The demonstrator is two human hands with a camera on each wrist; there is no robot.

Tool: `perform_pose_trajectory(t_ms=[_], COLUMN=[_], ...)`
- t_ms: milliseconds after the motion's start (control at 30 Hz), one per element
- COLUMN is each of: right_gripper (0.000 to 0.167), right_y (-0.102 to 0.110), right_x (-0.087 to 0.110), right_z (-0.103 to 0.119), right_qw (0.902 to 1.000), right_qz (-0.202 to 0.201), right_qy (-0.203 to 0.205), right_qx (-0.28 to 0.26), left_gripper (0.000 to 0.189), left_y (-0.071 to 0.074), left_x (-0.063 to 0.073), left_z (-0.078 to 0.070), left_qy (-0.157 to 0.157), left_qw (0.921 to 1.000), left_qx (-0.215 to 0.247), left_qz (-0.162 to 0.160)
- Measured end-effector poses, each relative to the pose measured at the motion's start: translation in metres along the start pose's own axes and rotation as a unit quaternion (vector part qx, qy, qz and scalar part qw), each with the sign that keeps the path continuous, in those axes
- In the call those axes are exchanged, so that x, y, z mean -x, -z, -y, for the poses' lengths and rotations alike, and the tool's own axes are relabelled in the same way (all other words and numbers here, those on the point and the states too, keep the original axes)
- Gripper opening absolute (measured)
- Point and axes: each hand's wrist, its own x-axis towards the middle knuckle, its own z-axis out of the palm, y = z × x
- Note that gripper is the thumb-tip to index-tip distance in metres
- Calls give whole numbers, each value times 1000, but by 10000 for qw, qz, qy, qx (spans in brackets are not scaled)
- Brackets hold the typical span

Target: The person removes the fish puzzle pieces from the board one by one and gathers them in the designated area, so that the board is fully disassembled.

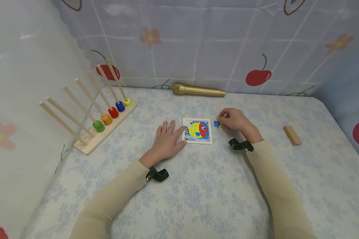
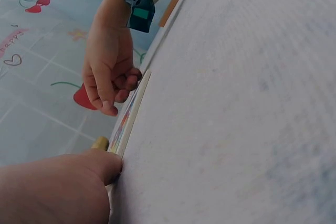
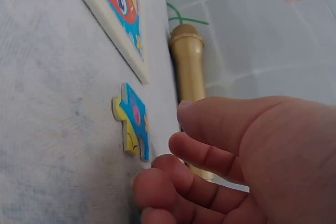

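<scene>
A small square fish puzzle in a pale wooden frame [image 1: 198, 143] lies flat on the table, with a bare patch at its upper left. My left hand [image 1: 166, 142] rests on the cloth with fingers spread, index fingertip and thumb at the frame's left side. Just right of the frame lies a loose blue and yellow puzzle piece [image 3: 135, 121] with a pink spot. Over it, my right hand [image 1: 234, 119] is loosely bent, its fingertips right beside the piece. In the right wrist view the thumb stands apart from the fingers, and nothing shows between them.
A gold microphone [image 1: 198, 90] lies along the back edge. At the left stands a wooden peg rack [image 1: 91, 146] with coloured rings on several of its tall rods. A wooden block [image 1: 292, 135] lies to the right. The table meets a patterned curtain [image 1: 197, 49] behind.
</scene>
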Motion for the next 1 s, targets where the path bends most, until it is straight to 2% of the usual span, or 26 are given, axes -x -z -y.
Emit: perform_pose_trajectory(t_ms=[200,533,733,1000], right_gripper=[26,28,29,30], right_y=[1,-8,-18,-28], right_x=[1,-7,-15,-18], right_z=[14,48,66,71], right_qw=[9991,9968,9965,9952], right_qz=[-302,-44,77,257], right_qy=[276,784,834,939], right_qx=[106,129,10,77], left_gripper=[63,63,63,62], left_y=[1,-1,-1,-1], left_x=[0,-2,-2,-2], left_z=[1,2,1,2], left_qy=[2,44,100,51], left_qw=[10000,10000,9999,9999], left_qx=[-32,-35,-71,-104], left_qz=[2,60,109,83])
